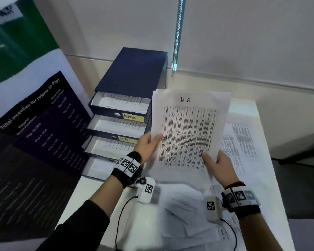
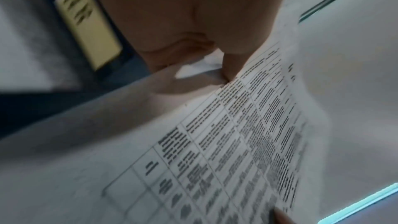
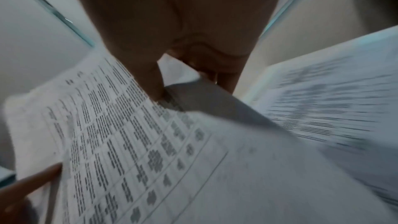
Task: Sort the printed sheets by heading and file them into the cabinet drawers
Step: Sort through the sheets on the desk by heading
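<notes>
Head view shows a white table against a pale wall, a dark blue drawer cabinet at its left with stepped-open drawers labelled "Admin" and "HR". Printed sheets lie loose on it. A sheet bearing a dense table and handwritten "HR" is held up above them, the left hand pinching its left edge, the right hand pinching its lower right.
</notes>
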A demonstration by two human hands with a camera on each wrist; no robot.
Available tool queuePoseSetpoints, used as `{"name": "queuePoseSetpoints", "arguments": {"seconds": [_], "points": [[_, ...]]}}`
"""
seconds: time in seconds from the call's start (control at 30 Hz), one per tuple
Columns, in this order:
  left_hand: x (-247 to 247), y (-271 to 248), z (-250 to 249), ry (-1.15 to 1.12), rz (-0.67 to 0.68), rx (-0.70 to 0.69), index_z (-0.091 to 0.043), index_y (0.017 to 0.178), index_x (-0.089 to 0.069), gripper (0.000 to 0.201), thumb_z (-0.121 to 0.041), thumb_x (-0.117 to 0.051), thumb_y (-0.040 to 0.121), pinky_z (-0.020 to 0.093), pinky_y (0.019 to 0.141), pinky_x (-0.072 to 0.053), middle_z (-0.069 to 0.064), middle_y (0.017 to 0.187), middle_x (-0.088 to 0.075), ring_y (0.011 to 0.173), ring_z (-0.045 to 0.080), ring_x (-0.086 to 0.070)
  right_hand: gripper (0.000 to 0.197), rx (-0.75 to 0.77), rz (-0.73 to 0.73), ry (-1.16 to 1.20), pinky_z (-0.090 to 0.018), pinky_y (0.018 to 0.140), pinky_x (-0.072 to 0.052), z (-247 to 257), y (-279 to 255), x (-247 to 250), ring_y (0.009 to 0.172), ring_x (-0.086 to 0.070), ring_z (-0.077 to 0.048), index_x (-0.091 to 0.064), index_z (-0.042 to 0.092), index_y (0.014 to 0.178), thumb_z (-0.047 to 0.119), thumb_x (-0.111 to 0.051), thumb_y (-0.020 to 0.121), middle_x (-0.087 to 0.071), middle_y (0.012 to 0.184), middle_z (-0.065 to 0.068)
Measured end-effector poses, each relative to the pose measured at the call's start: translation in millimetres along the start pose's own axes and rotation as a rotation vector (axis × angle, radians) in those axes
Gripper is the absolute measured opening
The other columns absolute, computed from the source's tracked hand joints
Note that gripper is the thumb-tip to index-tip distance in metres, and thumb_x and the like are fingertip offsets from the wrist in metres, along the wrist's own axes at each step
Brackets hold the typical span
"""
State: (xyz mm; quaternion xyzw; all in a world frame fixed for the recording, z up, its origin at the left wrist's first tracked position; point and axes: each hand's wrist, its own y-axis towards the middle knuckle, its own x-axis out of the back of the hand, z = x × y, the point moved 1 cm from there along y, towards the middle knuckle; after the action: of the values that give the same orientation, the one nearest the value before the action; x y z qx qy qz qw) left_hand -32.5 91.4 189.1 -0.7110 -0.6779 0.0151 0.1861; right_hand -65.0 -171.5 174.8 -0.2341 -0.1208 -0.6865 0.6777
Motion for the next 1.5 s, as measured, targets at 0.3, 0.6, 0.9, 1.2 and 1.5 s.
{"name": "queuePoseSetpoints", "arguments": {"seconds": [0.3, 0.6, 0.9, 1.2, 1.5], "points": [[148.0, -52.9, 17.6, 0.005, -0.018, -0.007, -0.022, 0.126, -0.056, 0.035, -0.023, -0.065, 0.092, 0.031, 0.089, -0.054, -0.005, 0.12, -0.068, 0.106, 0.011, -0.068, 0.036, 0.16, 0.428, 0.301, -0.015, 0.091, -0.05, 80.3, -46.3, -97.3, 0.112, -0.061, 0.001, -0.054, 0.025, 0.13, 0.018, -0.06, 0.095, -0.066, 0.122, 0.014], [224.1, -115.7, 83.5, -0.061, -0.142, 0.288, -0.014, 0.129, -0.057, 0.041, -0.015, -0.068, 0.09, 0.032, 0.087, -0.058, 0.01, 0.115, -0.071, 0.101, 0.022, -0.07, 0.034, -0.275, 0.477, 0.519, -0.052, 0.102, -0.046, 88.3, -41.7, -196.7, 0.112, -0.064, -0.026, -0.059, 0.014, 0.128, 0.015, -0.061, 0.094, -0.068, 0.121, -0.006], [240.5, -114.3, 65.1, -0.317, -0.02, 0.191, -0.015, 0.124, -0.061, 0.035, -0.011, -0.066, 0.09, 0.031, 0.062, -0.061, 0.012, 0.107, -0.073, 0.08, 0.022, -0.073, 0.03, -0.542, 0.456, 0.826, -0.035, 0.066, -0.061, 111.3, -33.9, -198.7, 0.093, -0.072, -0.026, -0.058, 0.006, 0.127, 0.015, -0.051, 0.099, -0.069, 0.116, -0.016], [248.2, -33.2, 47.8, -0.155, -0.382, 0.216, -0.014, 0.14, -0.048, 0.059, -0.021, -0.069, 0.085, 0.035, 0.064, -0.059, 0.018, 0.115, -0.067, 0.08, 0.031, -0.069, 0.011, -0.561, 0.607, 0.782, -0.009, 0.036, -0.041, 144.8, -0.7, -186.8, 0.041, -0.051, -0.004, -0.06, -0.001, 0.098, 0.008, -0.059, 0.092, -0.059, 0.057, -0.001], [230.8, 8.4, 16.2, 0.353, -0.525, -0.118, -0.031, 0.113, -0.066, 0.051, -0.051, -0.081, 0.069, 0.025, 0.098, -0.04, 0.004, 0.122, -0.037, 0.111, 0.018, -0.047, 0.028, -0.767, 0.656, 0.953, -0.013, 0.038, -0.048, 148.5, 63.5, -203.7, 0.038, -0.058, -0.006, -0.061, -0.007, 0.089, 0.003, -0.078, 0.07, -0.059, 0.05, -0.004]]}}
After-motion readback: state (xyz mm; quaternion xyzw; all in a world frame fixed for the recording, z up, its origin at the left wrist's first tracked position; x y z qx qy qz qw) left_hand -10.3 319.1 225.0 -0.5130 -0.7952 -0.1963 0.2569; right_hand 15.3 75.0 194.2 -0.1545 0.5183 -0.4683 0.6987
